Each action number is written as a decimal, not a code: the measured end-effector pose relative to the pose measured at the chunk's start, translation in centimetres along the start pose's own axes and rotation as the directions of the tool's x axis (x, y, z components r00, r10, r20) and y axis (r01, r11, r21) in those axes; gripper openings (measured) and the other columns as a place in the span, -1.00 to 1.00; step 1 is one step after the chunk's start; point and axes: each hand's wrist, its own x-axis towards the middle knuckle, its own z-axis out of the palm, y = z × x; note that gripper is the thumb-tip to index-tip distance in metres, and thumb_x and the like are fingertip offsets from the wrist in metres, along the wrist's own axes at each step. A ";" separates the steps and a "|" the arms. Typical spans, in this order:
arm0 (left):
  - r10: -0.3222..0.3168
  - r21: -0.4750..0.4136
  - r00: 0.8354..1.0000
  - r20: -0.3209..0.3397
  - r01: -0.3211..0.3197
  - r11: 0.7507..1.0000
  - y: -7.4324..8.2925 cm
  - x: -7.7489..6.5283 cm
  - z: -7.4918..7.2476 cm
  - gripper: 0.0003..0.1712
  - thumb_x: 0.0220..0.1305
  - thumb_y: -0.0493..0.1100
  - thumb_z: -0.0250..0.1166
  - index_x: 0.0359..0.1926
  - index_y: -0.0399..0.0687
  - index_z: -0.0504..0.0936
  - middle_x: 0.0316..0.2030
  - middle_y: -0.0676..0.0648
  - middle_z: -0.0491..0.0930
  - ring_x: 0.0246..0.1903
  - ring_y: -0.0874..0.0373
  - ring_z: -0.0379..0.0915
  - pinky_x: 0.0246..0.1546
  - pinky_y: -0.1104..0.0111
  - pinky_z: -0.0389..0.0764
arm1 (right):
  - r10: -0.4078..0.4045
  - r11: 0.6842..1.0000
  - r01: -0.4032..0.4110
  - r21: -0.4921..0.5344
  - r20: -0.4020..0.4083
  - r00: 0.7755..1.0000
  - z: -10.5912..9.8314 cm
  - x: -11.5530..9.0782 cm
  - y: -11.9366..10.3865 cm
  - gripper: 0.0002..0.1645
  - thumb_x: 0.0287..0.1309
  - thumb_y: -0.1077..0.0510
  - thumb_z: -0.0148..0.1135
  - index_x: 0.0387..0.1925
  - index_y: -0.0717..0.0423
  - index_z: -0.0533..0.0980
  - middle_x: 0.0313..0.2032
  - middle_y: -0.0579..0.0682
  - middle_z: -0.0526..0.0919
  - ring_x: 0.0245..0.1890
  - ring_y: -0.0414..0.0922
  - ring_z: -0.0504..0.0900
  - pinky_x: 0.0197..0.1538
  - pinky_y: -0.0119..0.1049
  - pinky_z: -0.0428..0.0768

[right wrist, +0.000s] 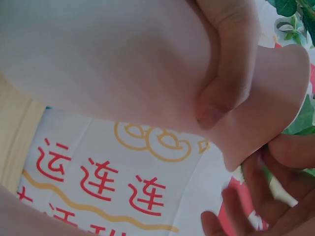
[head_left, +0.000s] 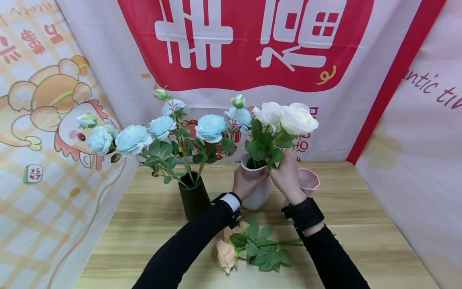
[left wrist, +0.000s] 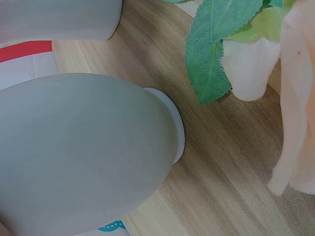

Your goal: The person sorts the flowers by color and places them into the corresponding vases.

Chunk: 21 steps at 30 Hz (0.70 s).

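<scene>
My left hand (head_left: 246,184) grips a pale, rounded vase (head_left: 257,197) around its neck, just under the flared rim. In the right wrist view the left thumb (right wrist: 231,73) lies across that neck. White artificial roses (head_left: 297,119) with green leaves stand in the vase mouth. My right hand (head_left: 287,176) is at the right side of the rim; its thumb and forefinger pinch low on the white roses, the other fingers loosely bent. The pinched part is mostly hidden by the fingers and leaves.
A black vase (head_left: 193,198) with blue flowers (head_left: 211,128) stands to the left. Behind my right hand is a pink-rimmed vase (head_left: 309,180). Peach roses (head_left: 226,253) lie on the wooden table (head_left: 144,241) between my forearms. Printed cloth hangs at the back and sides.
</scene>
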 end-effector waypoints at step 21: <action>-0.057 0.089 0.998 0.013 0.056 0.994 0.3 0.0 -0.2 -0.06 0.00 0.10 0.52 0.36 -0.07 0.33 0.12 -0.10 0.53 0.04 0.08 0.51 -0.05 0.20 0.57 | 0.092 0.983 -0.099 0.155 0.057 0.994 -0.6 -1.2 1.6 -0.84 0.22 0.31 0.23 -0.16 0.27 0.54 -0.25 0.13 0.58 -0.21 -0.02 0.56 -0.08 -0.12 0.47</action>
